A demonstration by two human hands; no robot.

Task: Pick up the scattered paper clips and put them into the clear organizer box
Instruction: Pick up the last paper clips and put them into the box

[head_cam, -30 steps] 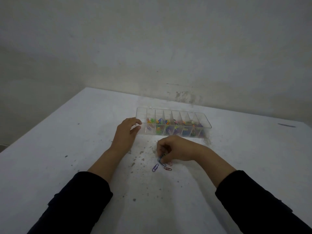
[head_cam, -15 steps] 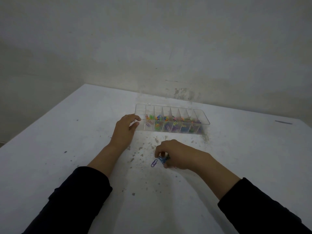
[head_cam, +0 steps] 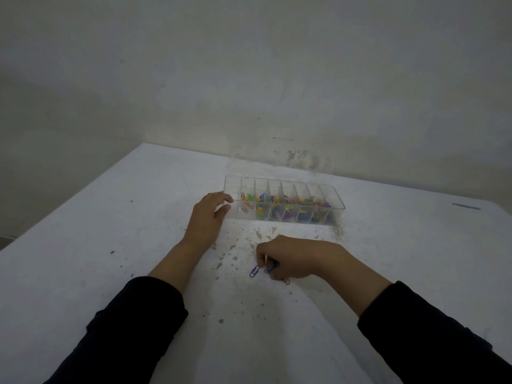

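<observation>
a clear organizer box [head_cam: 284, 200] lies lengthwise on the white table [head_cam: 110, 217], toward the far side, split by thin walls into a row of narrow compartments. most compartments hold small heaps of coloured paper clips [head_cam: 273, 207] in orange, green, blue, purple and yellow; the leftmost compartment looks almost bare, though the wall there is partly behind fingers. the left hand [head_cam: 207, 217] rests at the box's left end, thumb and forefinger curled around its near left corner, gripping it.

nearer, and a little right of centre, the right hand [head_cam: 288, 260] is down on the table with fingers curled, pinching a blue-green clip [head_cam: 271, 268] at its fingertips. a purple paper clip [head_cam: 255, 271] lies flat just left of those fingertips, seemingly apart from them. a red clip [head_cam: 286, 281] peeks out from under the near edge of the hand, mostly hidden.

dark specks and chipped patches [head_cam: 235, 253] mark the table between the box and the hands. both forearms wear dark sleeves [head_cam: 133, 322]. a stained pale wall [head_cam: 249, 79] rises behind the table.
</observation>
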